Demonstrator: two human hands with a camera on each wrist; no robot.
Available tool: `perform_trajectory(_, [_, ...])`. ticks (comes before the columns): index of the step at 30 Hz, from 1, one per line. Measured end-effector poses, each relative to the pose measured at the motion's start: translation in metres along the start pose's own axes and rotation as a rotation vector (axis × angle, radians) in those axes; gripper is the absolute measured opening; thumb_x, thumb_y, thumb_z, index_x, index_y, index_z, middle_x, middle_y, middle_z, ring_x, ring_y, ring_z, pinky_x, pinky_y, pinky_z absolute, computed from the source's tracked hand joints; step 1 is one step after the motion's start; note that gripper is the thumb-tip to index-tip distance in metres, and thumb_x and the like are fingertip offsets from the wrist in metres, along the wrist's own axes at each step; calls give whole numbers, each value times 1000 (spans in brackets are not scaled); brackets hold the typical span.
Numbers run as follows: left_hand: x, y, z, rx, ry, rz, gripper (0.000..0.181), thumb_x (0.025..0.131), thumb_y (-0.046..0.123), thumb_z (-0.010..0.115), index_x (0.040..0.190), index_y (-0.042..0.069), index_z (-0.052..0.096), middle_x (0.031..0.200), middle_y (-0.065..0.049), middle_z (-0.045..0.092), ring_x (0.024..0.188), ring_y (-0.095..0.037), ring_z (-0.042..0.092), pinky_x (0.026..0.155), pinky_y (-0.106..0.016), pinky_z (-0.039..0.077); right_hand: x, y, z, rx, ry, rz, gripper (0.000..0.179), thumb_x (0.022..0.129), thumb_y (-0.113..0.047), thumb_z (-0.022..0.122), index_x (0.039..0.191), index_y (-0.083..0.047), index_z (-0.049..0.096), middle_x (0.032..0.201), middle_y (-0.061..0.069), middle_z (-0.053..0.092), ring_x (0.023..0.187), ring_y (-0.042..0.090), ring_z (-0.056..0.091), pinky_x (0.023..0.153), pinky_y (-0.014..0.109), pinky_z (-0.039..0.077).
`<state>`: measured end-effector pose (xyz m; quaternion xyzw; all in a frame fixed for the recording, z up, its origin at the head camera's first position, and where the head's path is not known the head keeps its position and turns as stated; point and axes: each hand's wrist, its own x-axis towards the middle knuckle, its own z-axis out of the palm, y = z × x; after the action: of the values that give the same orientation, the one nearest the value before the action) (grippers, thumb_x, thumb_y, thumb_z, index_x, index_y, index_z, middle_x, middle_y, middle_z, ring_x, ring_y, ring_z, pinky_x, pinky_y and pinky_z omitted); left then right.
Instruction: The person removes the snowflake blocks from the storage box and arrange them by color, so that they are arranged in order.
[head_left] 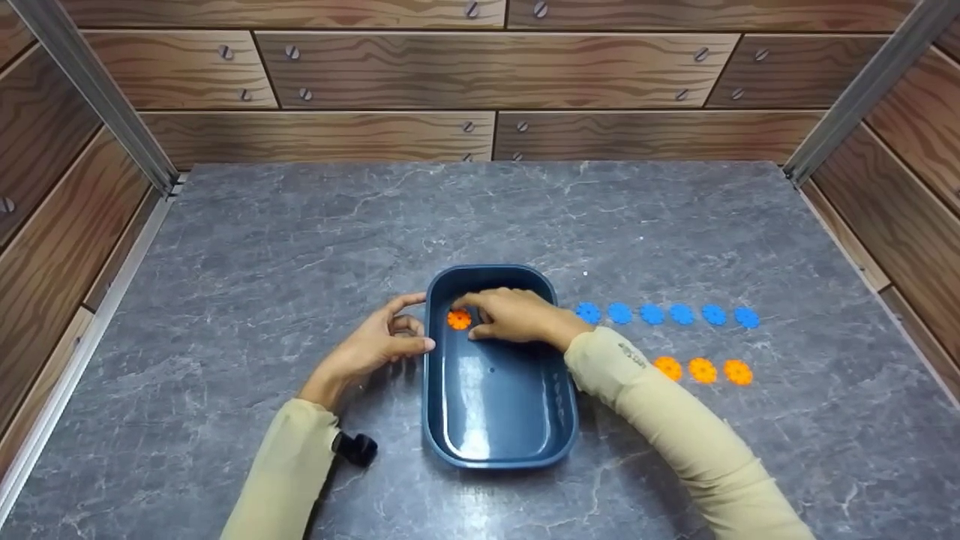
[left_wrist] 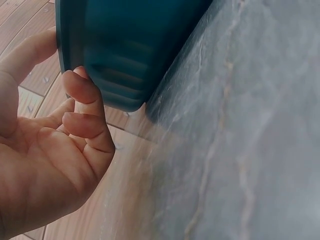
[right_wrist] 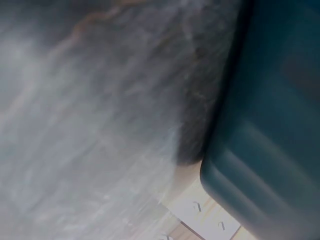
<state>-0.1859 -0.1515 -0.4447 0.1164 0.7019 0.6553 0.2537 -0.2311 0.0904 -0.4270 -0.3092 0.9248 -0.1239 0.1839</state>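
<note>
A dark blue rectangular bin (head_left: 499, 405) stands on the table, long side running away from me. My left hand (head_left: 379, 337) is at its left wall, with index finger and thumb tips touching near the rim and the other fingers loosely bent; the left wrist view shows that hand (left_wrist: 55, 155) beside the bin wall (left_wrist: 120, 55). My right hand (head_left: 514, 315) reaches down inside the bin. Its index fingertip is right at the edge of an orange notched disc (head_left: 459, 320) in the bin's left part, and the thumb sits apart from it. In the right wrist view only the bin's outer wall (right_wrist: 270, 130) shows.
Right of the bin, several blue notched discs (head_left: 651, 313) lie in a row. Nearer me, orange discs (head_left: 703, 370) form another row, partly covered by my right sleeve (head_left: 675, 420). A black strap piece (head_left: 356, 448) hangs at the left cuff. Wood-patterned walls (head_left: 495, 71) enclose the grey marbled table (head_left: 300, 240).
</note>
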Motion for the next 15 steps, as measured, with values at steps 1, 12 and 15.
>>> perform_trajectory(1, [0, 0, 0, -2, -1, -1, 76, 85, 8, 70, 148, 4, 27, 86, 2, 57, 60, -6, 47, 52, -19, 35, 0, 0, 0, -3, -2, -2, 49, 93, -39, 63, 138, -26, 51, 81, -4, 56, 71, 11, 51, 63, 28, 39])
perform_trajectory(12, [-1, 1, 0, 2, 7, -2, 77, 84, 7, 70, 148, 3, 27, 87, 1, 57, 61, -6, 48, 53, -19, 35, 2, 0, 3, 0, 9, -8, 44, 92, -37, 63, 134, -26, 56, 81, -3, 55, 71, 12, 50, 65, 29, 39])
perform_trajectory(15, [-1, 0, 0, 1, 9, -5, 77, 84, 7, 70, 148, 4, 27, 87, 1, 57, 62, -6, 48, 53, -19, 35, 2, 0, 3, 11, 16, -8, 39, 92, -35, 64, 130, -26, 59, 82, -2, 58, 70, 12, 51, 66, 30, 41])
